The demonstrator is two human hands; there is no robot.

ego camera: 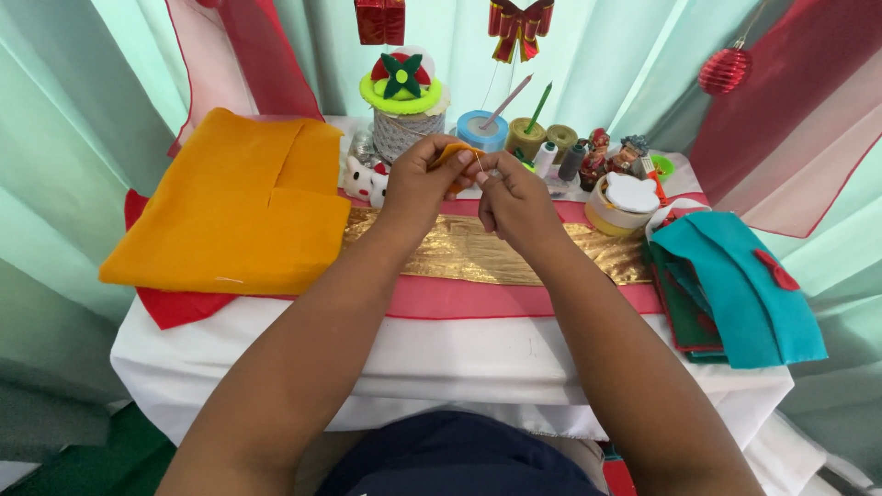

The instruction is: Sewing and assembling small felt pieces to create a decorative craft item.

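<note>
The left hand (pixel 418 179) pinches a small orange felt piece (pixel 452 152) in its fingers, held up above the gold cloth strip (pixel 478 253) on the worktop (pixel 459 354). The right hand (pixel 514 197) has its fingers pressed on a thin needle (pixel 479 163) beside it. The sewing looks only just begun; a big folded orange felt sheet (pixel 230 207) lies unused.

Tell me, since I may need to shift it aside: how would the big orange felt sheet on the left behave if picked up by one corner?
The orange felt sheet would probably droop rather than stay flat: it lies folded in soft layers. It looks light for its size, being thin cloth. Its fuzzy surface likely grips the red fabric beneath, so it may drag that along.
</note>
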